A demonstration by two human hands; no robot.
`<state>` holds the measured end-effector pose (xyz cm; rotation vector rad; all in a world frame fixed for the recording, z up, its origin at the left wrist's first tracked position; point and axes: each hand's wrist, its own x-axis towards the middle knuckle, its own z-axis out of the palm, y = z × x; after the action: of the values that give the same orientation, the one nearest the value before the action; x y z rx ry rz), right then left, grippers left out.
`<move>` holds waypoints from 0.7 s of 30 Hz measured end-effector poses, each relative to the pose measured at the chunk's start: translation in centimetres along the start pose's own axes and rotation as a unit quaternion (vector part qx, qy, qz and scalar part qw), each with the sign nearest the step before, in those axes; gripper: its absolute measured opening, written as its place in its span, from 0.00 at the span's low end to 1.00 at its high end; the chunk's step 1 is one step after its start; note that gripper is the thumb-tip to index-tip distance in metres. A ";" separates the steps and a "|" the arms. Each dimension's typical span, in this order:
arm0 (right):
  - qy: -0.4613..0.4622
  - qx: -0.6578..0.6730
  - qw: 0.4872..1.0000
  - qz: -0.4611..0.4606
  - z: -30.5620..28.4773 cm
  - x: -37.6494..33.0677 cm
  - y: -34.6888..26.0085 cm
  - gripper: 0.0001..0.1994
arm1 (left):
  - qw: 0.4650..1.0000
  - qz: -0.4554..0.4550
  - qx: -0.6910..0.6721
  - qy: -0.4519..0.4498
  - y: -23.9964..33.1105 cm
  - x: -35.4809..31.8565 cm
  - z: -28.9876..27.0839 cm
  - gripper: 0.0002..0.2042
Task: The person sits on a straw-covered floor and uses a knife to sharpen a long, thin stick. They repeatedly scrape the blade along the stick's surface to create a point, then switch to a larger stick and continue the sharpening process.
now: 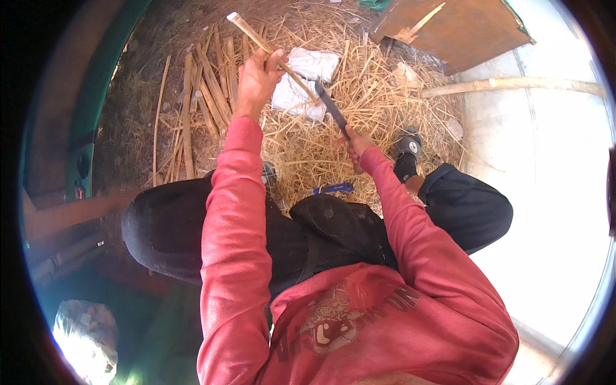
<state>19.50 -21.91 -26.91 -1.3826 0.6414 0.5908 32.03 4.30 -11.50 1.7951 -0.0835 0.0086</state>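
My left hand [258,82] is closed around a split bamboo strip [249,29], which slants from the far left down toward the middle. In my right hand [360,147] is the handle of a knife with a long dark blade [332,109]. The blade's tip lies close beside the strip's lower end; whether they touch I cannot tell. Beneath them a crumpled white cloth or sack [314,63] rests on a heap of pale shavings [378,96]. A blue tool, perhaps a cutter [333,188], lies on the shavings between my legs.
Several bamboo strips [187,115] lie on the ground at the left. At the far right stands a brown wooden board [459,32], with a bamboo pole [513,84] reaching across pale slabs [545,192]. My shoe [409,144] sits beside the shavings. A plastic bag [86,337] is at lower left.
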 end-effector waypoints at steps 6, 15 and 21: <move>0.269 -0.095 0.827 -0.485 7.3 -3.5 -5.1 0.20 | 0.998 0.013 0.063 0.003 0.2 -0.1 -0.4 0.17; 0.185 -0.226 0.956 -0.035 2.3 4.8 6.6 0.34 | 1.000 -0.012 0.008 0.005 -0.1 -0.8 -0.1 0.17; 0.170 -0.139 0.970 -0.108 2.5 -0.6 -1.0 0.30 | 1.000 -0.003 0.002 0.006 -0.4 0.2 -0.8 0.17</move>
<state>19.95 -19.55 -25.60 -1.8145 0.6870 0.2752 32.24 5.20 -11.71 1.7995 -0.0704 0.0147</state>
